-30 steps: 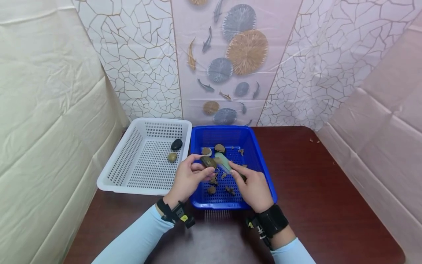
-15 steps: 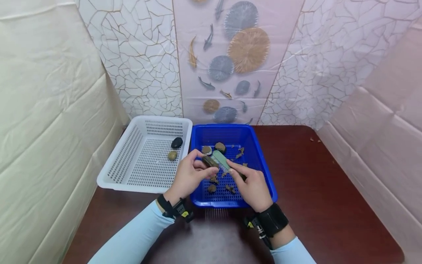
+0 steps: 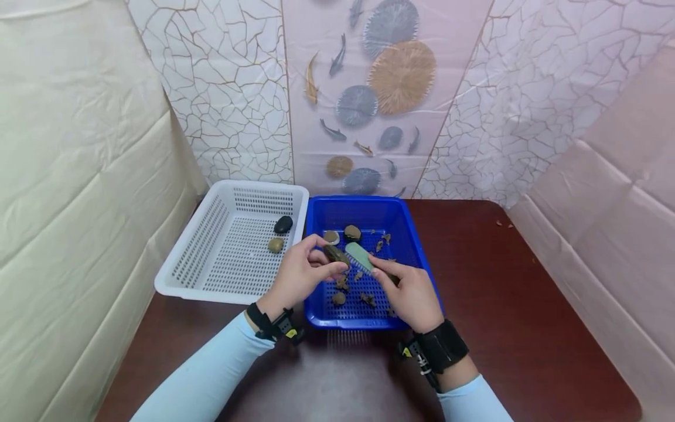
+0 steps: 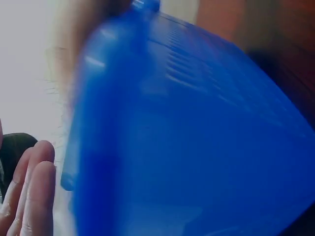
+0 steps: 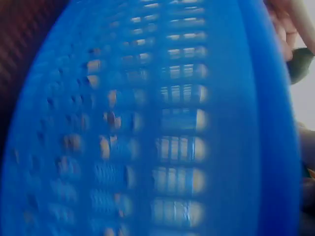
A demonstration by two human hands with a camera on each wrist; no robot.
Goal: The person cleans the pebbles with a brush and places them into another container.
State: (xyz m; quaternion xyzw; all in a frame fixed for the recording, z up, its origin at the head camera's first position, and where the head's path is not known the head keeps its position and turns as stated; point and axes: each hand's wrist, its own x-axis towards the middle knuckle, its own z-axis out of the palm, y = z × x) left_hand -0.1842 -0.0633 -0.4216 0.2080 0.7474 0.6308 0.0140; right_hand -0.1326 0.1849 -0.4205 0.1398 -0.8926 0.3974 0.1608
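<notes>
Over the blue basket (image 3: 364,323), my left hand (image 3: 297,272) pinches a dark, brownish-green stone (image 3: 335,255) between thumb and fingers. My right hand (image 3: 413,298) grips a pale green brush (image 3: 360,256) by its handle. The brush head slants toward the stone, its bristles facing down and left at the stone's right end. In the left wrist view the stone (image 4: 17,150) shows dark behind the fingers (image 4: 40,189), and the basket wall fills most of the picture. The right wrist view has the stone (image 5: 300,65) at its upper right edge, beyond the basket wall.
Two mud-topped stones, one dark (image 3: 352,234) and one whitish (image 3: 331,237), lie at the blue basket's back. Brown mud crumbs (image 3: 367,299) are scattered over its floor. The white basket (image 3: 211,295) at left holds a black stone (image 3: 283,224) and an olive stone (image 3: 275,245).
The brush has shifted across the stone and now sits slightly to its right, with bristles showing. The stone has tilted in my left fingers. Both hands keep their hold.
</notes>
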